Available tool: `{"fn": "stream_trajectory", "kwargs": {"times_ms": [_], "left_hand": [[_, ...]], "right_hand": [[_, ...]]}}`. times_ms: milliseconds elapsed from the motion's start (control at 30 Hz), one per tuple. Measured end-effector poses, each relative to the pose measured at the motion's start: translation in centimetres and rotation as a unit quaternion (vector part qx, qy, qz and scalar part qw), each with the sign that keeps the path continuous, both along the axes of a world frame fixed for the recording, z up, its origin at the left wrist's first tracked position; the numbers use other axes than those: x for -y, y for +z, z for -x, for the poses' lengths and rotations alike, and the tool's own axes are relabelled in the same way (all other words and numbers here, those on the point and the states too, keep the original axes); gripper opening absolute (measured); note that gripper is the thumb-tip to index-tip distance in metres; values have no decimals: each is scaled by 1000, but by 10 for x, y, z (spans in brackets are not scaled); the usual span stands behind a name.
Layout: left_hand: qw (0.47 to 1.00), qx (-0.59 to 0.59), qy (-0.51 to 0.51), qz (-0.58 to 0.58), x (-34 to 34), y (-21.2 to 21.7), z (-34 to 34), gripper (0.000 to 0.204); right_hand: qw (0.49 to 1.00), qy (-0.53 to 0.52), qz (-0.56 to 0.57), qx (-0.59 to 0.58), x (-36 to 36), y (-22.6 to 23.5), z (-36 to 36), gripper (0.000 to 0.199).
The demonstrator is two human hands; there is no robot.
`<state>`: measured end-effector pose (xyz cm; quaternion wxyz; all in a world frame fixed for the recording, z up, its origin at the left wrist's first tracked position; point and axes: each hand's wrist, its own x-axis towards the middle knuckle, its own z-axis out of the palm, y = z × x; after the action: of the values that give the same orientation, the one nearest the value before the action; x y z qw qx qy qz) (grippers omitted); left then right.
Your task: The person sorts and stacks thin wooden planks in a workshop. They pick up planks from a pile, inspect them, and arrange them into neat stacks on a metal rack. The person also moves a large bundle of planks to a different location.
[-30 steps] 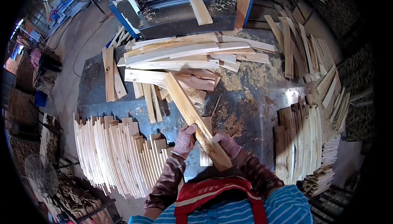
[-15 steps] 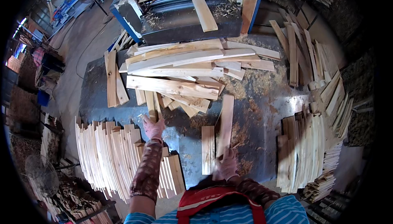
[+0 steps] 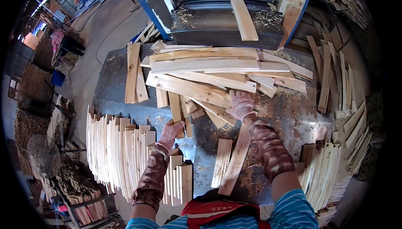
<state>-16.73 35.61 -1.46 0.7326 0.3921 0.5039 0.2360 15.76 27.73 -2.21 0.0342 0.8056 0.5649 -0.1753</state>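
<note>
A: Left edge of the worktop (image 3: 113,82) – what's there?
B: Row of thin slats stood on edge (image 3: 121,153), packed tight along the near-left edge. Two longer boards (image 3: 135,72) lie flat near the far-left corner.

A: Left hand?
B: Left hand (image 3: 171,132), gloved, fingers closed round the near end of a short narrow strip (image 3: 176,109). The strip points away from the person, far end tucked under the loose pile of boards (image 3: 209,74) mid-worktop.

A: Right hand?
B: Right hand (image 3: 240,105), gloved, lies on the near edge of that pile, fingers curled down over a long slanted plank (image 3: 188,90). Cannot tell if they grip it or just press on it.

A: Nearer the person?
B: Two flat strips (image 3: 230,164) side by side on the near edge, under the right forearm, sawdust around them.

A: Right side?
B: More slats on edge (image 3: 322,170) at the near-right corner. A blue-framed machine (image 3: 226,15) at the far edge, one board (image 3: 245,19) on its bed
</note>
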Motion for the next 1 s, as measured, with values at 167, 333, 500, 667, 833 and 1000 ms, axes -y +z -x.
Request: {"fn": "stream_trajectory", "kwargs": {"times_ms": [167,333,500,667,833,1000], "left_hand": [[998,-34,32,-45,-2,86,22,44],[979,168,102,44,-20,176,77,27],[974,191,102,60,15,207,87,37],[985,156,73,-26,124,152,48,43],[994,76,66,-39,233,99,6,24],[986,0,-165,-11,271,73,34,37]], "right_hand": [[991,-53,9,-119,52,83,15,70],[976,-161,-128,-75,198,45,23,75],[922,-371,-93,-64,326,2,53,76],[938,-239,-245,53,332,-22,76,76],[659,-217,-235,-681,199,51,124,41],[742,-97,-204,-631,156,59,177,68]]}}
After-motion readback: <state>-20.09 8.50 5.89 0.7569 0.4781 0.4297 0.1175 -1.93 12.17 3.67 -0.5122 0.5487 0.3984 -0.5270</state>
